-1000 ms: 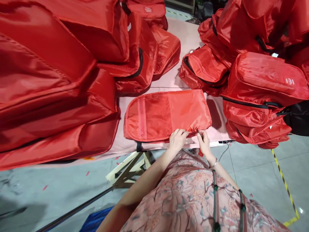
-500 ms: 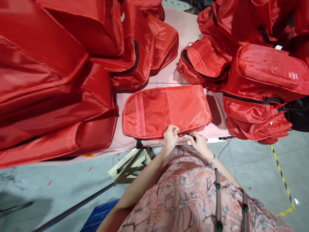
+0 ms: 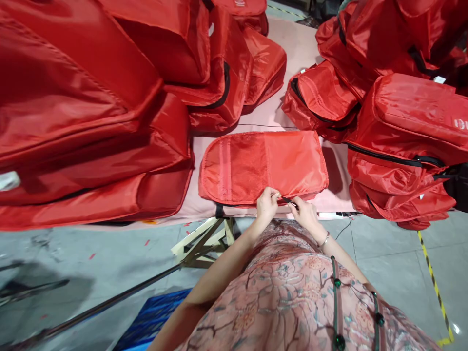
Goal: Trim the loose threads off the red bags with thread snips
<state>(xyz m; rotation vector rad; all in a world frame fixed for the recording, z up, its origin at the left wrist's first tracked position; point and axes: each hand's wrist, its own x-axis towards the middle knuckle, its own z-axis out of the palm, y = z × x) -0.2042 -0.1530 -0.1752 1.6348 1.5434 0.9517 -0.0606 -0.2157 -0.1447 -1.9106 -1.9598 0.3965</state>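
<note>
A flat red fabric panel (image 3: 263, 165) with a mesh section lies on the pink table (image 3: 292, 53) in front of me. My left hand (image 3: 266, 204) pinches the panel's near edge. My right hand (image 3: 305, 214) holds a small dark tool (image 3: 287, 200), probably thread snips, with its tip at that same edge, right beside my left fingers. The two hands almost touch.
Piles of red bags (image 3: 91, 107) fill the table's left side, and more red bags (image 3: 402, 126) are stacked on the right. A wooden trestle (image 3: 204, 241) stands under the table's edge. A blue crate (image 3: 153, 317) sits on the grey floor, and yellow-black tape (image 3: 433, 282) runs at the right.
My hands have slid a little to the left along the panel's near edge and drawn closer together. The tool's tip now meets the edge by my left fingers. The camera view shifted slightly.
</note>
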